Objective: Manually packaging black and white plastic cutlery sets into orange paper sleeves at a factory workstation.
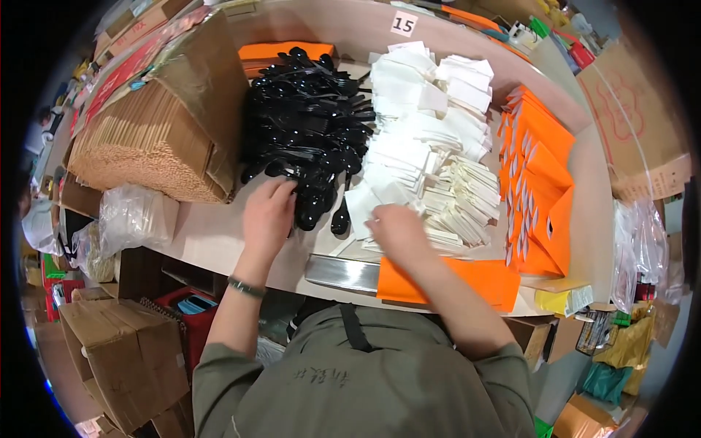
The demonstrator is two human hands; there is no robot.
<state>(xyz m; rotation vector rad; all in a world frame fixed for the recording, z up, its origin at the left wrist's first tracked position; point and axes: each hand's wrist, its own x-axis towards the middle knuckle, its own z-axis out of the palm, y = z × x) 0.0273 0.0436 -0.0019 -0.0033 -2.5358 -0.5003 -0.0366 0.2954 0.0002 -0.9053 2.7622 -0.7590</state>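
Note:
A large heap of black plastic spoons and forks (310, 120) lies on the table, left of centre. At its near edge my left hand (267, 215) has its fingers bent closed around a black plastic spoon, mostly hidden by the hand. To the right of the heap are piles of folded white paper napkins (398, 150). My right hand (400, 230) pinches the edge of a white napkin (363, 208) at the front of these piles. Just below the right wrist, a flat orange sleeve (464, 281) covers one end of a shiny metal strip (339, 272) along the table's front edge.
A big open carton packed with brown paper-wrapped sticks (157, 150) stands at the left, with clear plastic bags (135, 215) before it. Orange pouches (540, 186) are stacked on the right. A yellow-and-white box (562, 299) sits at the front right corner. Cardboard boxes (120, 358) stand below.

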